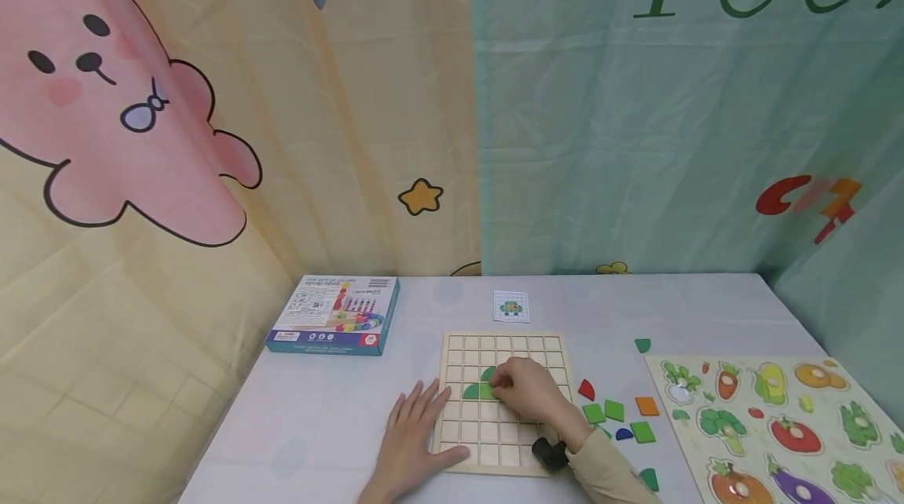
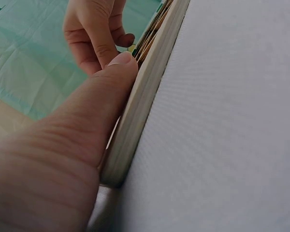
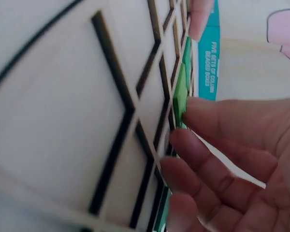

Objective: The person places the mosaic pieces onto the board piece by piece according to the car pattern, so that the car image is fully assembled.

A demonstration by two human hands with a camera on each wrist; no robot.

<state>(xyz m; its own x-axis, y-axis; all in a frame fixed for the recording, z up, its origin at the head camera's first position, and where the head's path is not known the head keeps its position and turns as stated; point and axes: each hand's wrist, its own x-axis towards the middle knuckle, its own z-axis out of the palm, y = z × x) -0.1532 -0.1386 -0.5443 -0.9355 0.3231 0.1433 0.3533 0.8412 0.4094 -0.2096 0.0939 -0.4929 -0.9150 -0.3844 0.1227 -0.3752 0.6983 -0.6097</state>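
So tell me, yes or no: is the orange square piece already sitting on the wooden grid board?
No. In the head view the orange square lies on the table right of the grid board, among loose green pieces.

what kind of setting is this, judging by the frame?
Probably a staged play or recording corner, not a real room. Cartoon-printed cloth backdrops hang behind a white table holding children's toys: a wooden grid board, a vegetable peg puzzle and a boxed toy set.

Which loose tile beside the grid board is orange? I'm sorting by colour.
The square orange tile, right of the two green squares; the others are green, red or blue.
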